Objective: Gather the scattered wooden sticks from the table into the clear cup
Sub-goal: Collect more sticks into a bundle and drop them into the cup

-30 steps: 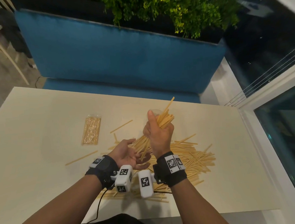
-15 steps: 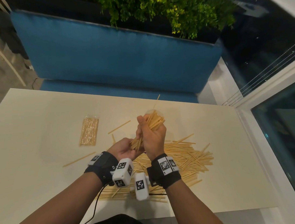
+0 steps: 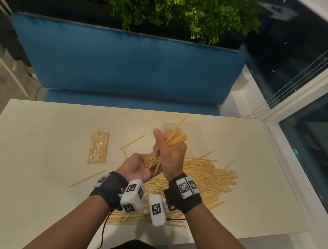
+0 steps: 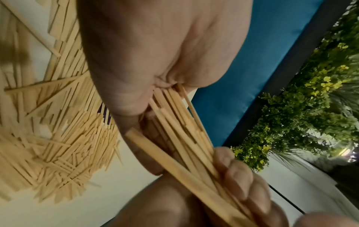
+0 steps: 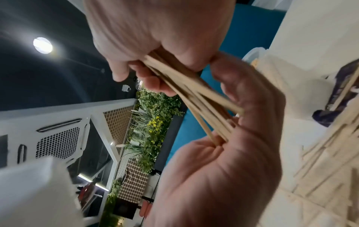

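Observation:
My right hand grips a bundle of wooden sticks in its fist, held slanted above the table. The bundle's lower ends rest in the upturned palm of my left hand, whose fingers lie loosely cupped against the sticks. In the right wrist view the stick ends butt against the left palm. The clear cup stands just beyond the right hand and is mostly hidden by it. A large pile of sticks lies on the table under and right of my wrists.
The cream table also holds a sealed packet of sticks at the left and loose single sticks. A blue bench and a planter with greenery stand beyond the far edge. A glass wall is at the right.
The right hand has lowered the bundle so its lower ends now sit in the left palm. The left hand has moved in under them.

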{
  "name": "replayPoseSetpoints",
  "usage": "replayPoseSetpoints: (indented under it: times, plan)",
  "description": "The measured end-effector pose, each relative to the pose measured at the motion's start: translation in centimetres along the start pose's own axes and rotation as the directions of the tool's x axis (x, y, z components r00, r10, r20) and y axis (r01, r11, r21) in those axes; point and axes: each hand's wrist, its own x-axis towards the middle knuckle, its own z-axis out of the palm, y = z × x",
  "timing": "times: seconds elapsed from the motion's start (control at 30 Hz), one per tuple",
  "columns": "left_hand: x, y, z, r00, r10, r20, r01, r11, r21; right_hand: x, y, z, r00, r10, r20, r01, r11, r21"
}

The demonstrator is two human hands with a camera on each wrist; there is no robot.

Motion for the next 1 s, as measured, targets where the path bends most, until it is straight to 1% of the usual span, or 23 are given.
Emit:
replayPoseSetpoints:
  times: [0.13, 0.23, 0.33, 0.37, 0.4, 0.47, 0.53, 0.6, 0.7, 0.87, 1.0]
  plan:
    - [-0.1, 0.2, -0.4, 0.998, -0.062, -0.024, 0.064, 0.992, 0.108, 0.1, -0.1, 0.0, 0.999, 0.031, 0.024, -0.033, 0.998, 0.062]
    - [0.1, 0.2, -0.7, 0.995, -0.099, -0.027, 0.102, 0.990, 0.093, 0.2, 0.2, 0.3, 0.998, 0.044, 0.048, -0.048, 0.995, 0.083]
    - [0.0, 0.5, -0.7, 0.992, -0.120, -0.034, 0.123, 0.987, 0.107, 0.2, 0.2, 0.5, 0.998, 0.033, 0.048, -0.035, 0.998, 0.042]
    - [0.1, 0.7, -1.0, 0.992, -0.125, -0.037, 0.127, 0.988, 0.082, 0.1, 0.2, 0.4, 0.998, 0.023, 0.052, -0.024, 1.000, 0.020]
    - [0.1, 0.9, -1.1, 0.992, -0.113, -0.047, 0.116, 0.992, 0.055, -0.1, 0.3, 0.4, 0.998, 0.016, 0.059, -0.016, 1.000, -0.003]
    - [0.3, 1.2, -1.0, 0.997, -0.053, -0.051, 0.055, 0.997, 0.047, -0.5, 0.6, 0.2, 0.997, 0.027, 0.071, -0.025, 0.999, -0.030]
    - [0.6, 1.2, -0.7, 0.998, 0.005, -0.062, 0.000, 0.996, 0.089, -0.8, 0.7, 0.1, 0.994, 0.079, 0.076, -0.077, 0.997, -0.025]
    - [0.7, 1.2, -0.6, 0.990, 0.030, -0.135, -0.023, 0.998, 0.052, -0.9, 0.8, 0.1, 0.987, 0.140, 0.081, -0.139, 0.990, -0.011]
    - [0.9, 1.3, -1.2, 0.985, 0.070, -0.158, -0.078, 0.996, -0.043, -1.3, 1.3, 0.2, 0.983, 0.179, 0.046, -0.177, 0.984, -0.031]
    - [0.2, 1.3, -0.8, 0.987, 0.121, -0.108, -0.124, 0.992, -0.025, -1.0, 1.9, 0.3, 0.988, 0.143, -0.065, -0.139, 0.989, 0.055]
    - [0.4, 1.1, -0.3, 0.976, 0.160, -0.145, -0.165, 0.986, -0.018, -0.6, 1.9, 0.3, 0.990, 0.117, -0.084, -0.111, 0.991, 0.071]
